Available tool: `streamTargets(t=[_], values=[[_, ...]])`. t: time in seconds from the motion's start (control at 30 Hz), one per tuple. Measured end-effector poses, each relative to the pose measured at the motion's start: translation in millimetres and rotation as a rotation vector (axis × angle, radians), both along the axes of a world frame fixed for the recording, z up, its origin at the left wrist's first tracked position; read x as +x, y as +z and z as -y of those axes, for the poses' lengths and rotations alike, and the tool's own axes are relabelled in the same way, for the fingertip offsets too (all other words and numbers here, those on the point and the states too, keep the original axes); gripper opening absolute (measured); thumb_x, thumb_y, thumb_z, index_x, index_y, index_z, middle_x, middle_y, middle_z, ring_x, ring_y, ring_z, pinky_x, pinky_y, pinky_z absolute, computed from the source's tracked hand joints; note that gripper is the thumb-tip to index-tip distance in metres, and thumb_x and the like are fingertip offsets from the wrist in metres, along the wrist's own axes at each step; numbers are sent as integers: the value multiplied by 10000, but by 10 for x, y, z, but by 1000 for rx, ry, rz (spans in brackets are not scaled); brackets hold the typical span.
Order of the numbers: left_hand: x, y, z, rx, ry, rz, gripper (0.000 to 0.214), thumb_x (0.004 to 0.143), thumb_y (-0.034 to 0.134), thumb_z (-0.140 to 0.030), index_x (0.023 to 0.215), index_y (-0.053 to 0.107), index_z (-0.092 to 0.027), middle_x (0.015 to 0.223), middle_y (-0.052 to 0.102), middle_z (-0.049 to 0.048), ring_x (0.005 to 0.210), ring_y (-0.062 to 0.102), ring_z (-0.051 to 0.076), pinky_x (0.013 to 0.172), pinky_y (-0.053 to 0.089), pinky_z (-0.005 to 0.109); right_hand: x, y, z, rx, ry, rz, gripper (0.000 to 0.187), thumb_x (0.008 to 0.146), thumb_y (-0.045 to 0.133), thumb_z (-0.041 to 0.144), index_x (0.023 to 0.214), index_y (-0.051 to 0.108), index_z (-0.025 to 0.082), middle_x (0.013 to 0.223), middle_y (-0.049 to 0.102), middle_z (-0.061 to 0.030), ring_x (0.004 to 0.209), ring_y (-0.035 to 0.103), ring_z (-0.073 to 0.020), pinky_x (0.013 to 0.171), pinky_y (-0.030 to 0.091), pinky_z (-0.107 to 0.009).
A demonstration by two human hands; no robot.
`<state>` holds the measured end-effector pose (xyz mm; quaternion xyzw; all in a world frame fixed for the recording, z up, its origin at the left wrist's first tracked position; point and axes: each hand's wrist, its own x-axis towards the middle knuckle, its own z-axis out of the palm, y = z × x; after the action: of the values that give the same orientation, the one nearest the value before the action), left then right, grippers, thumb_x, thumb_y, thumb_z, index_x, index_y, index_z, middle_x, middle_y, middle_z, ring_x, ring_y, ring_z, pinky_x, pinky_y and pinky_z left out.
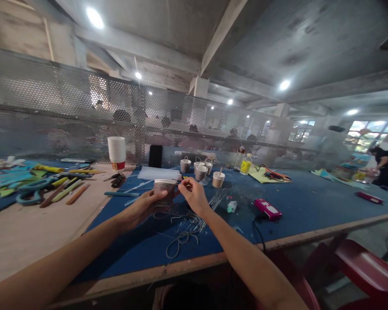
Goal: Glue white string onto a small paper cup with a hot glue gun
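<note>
My left hand [144,206] is wrapped round a small cup [164,187] with a pale rim and a grey-brown outside, held upright above the blue table top. At the cup's right side, my right hand [195,196] is closed in a pinch close to the rim; whatever is between its fingertips is too small to make out. Below both hands lie loose thin wires [198,224] and a loop of grey cord [180,244]. Several similar small cups [201,173], some with wire handles, stand behind, and one cup [218,180] has a stick in it.
A stack of white paper cups [117,148] and a dark phone [155,156] stand by the perforated metal screen [168,116]. Scissors [29,191] and other tools lie left. To the right are a magenta device [267,209], a yellow-labelled bottle [246,164] and a person [386,165].
</note>
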<state>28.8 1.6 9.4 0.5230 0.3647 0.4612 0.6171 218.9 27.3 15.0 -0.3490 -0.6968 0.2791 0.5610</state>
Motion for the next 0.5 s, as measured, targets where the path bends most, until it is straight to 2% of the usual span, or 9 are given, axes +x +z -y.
streamTargets(t=[0.5], values=[[2, 6, 21, 2, -39, 14, 518, 757, 770, -477, 1182, 715, -187, 1224, 732, 143, 1083, 692, 322, 890, 533, 394, 5, -14, -32, -36, -18, 9, 151, 834, 606, 341, 772, 571, 208, 746, 629, 15, 666, 595, -149, 680, 487, -271]])
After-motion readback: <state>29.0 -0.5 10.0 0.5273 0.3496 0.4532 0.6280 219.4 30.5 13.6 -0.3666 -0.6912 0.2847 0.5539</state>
